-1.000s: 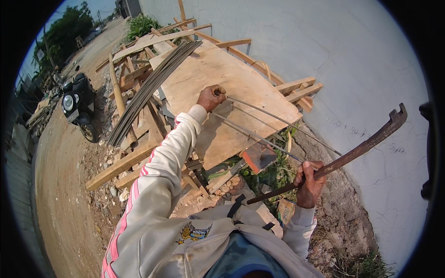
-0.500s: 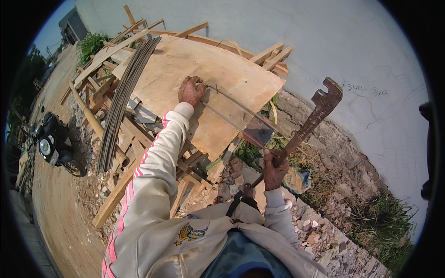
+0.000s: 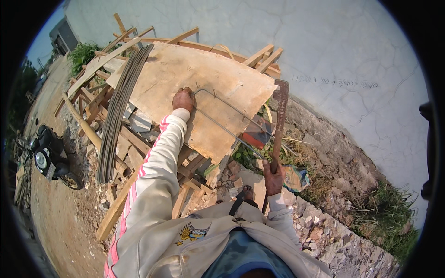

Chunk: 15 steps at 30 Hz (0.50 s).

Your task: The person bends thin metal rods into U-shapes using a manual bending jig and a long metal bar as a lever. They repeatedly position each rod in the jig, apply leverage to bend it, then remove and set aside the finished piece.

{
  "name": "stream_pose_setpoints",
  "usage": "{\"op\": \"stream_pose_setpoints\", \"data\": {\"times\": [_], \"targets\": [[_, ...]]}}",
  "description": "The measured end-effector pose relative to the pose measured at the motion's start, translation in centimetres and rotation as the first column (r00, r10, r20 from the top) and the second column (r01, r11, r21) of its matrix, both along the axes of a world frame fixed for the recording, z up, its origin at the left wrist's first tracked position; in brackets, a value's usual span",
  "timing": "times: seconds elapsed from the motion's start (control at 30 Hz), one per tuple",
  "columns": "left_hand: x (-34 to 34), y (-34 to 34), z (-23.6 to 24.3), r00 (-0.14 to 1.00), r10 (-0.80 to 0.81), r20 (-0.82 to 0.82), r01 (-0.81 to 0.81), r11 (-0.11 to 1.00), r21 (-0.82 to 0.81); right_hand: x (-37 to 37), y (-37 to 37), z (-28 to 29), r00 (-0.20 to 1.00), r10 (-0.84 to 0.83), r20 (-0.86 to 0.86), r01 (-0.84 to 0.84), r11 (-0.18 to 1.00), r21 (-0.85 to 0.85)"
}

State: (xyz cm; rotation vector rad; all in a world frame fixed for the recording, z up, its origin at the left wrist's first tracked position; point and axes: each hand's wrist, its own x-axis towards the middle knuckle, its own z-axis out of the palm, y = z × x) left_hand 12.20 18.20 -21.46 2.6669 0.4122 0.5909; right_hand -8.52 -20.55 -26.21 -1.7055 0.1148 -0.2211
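My left hand is closed at the bent end of a thin steel rod, resting over the board. From there the rod's two long legs run toward the lower right, past the board's edge. My right hand grips the shaft of a rusty notched rebar bender, its hooked head pointing up beside the board's right corner. One leg of the rod ends at my right hand; whether these fingers also hold it I cannot tell. Small nails or pins stick up from the plywood board near the bend.
A bundle of long steel rods lies across the board's left side. Timber offcuts and a bamboo pole surround it. Broken rubble covers the ground near my feet. A cracked wall rises behind; a motorbike stands left.
The bender has swung from leaning right to nearly upright, its head now by the board's corner. The rod's bend near my left hand shows more plainly. The view has shifted slightly.
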Motion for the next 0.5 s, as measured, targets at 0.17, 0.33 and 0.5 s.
{"op": "stream_pose_setpoints", "data": {"times": [0.17, 0.33, 0.5], "targets": [[1.0, 0.5, 0.1, 0.999, 0.014, -0.030, -0.011, 0.997, 0.077, -3.5, -4.5, -0.4, 0.997, -0.045, 0.070, 0.054, 0.989, -0.135], [1.7, 0.5, -0.4, 0.999, 0.021, 0.031, -0.024, 0.994, 0.106, -7.9, -8.3, -1.2, 0.982, -0.180, 0.058, 0.189, 0.958, -0.218], [1.4, 0.1, 0.0, 0.999, 0.016, -0.037, -0.012, 0.995, 0.095, -11.0, -9.8, -0.2, 0.973, -0.232, 0.014, 0.226, 0.931, -0.285]]}}
